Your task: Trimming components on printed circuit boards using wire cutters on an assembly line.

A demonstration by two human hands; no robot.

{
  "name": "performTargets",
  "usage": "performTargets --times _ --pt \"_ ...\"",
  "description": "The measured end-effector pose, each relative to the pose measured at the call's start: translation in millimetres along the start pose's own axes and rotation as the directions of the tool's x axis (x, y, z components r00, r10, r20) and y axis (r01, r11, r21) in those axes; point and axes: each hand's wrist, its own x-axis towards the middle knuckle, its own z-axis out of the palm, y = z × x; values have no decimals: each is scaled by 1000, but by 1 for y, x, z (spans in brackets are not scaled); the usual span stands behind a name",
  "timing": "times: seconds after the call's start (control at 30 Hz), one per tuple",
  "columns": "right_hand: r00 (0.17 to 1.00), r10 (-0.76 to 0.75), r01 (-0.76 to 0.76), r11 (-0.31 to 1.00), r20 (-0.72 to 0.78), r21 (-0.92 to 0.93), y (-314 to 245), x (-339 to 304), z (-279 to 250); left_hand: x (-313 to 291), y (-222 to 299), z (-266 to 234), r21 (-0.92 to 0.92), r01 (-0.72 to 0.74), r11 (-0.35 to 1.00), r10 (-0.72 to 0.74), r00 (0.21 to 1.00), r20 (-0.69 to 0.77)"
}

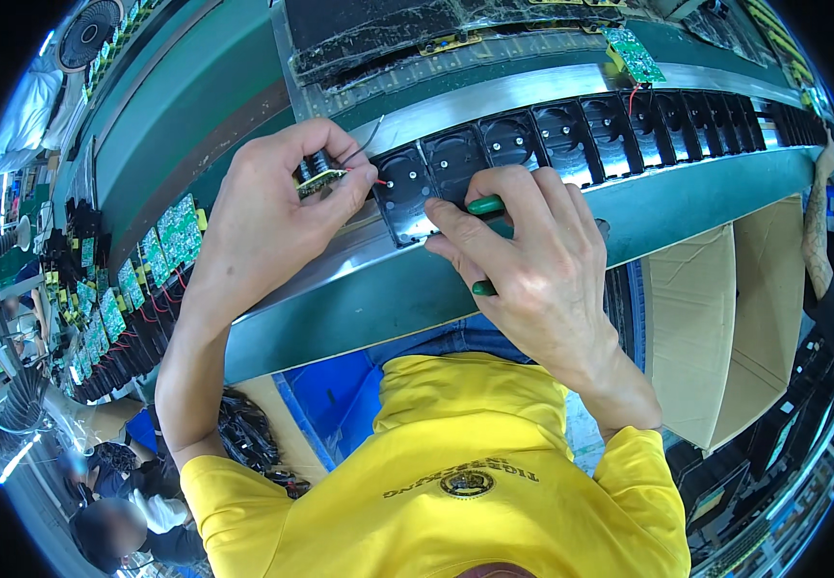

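Note:
My left hand (pixel 287 197) pinches a small circuit board (pixel 322 181) with dark cylindrical parts on it. A dark wire (pixel 369 143) sticks up past its fingertips. Between those fingers and the first black plastic case (pixel 403 193) runs a short red wire (pixel 380 181). Tucked in my right hand (pixel 532 246) is a pair of green-handled pliers (pixel 486 205); the palm hides most of the tool. The thumb and forefinger of that hand touch the right side of the first case.
More black cases (pixel 563 140) stand in a row along the metal rail (pixel 325 273). A green board (pixel 634 56) rests behind them. At left hang several green boards (pixel 179 229) with red wires. An open cardboard box (pixel 691 337) sits at right, near another person's arm (pixel 815 226).

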Motion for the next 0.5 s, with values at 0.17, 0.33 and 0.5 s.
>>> performTargets --times 0.17,0.33,0.5 --pt "1000 -1 1 1000 3 -5 0 0 0 0 5 6 15 15 1000 -14 1000 -22" --pt "1000 -3 3 1000 4 -10 0 1 0 -1 4 5 3 -1 1000 1 1000 -29" --pt "1000 -1 1 1000 3 -12 0 1 -1 0 2 0 -36 -12 999 12 1000 -16"
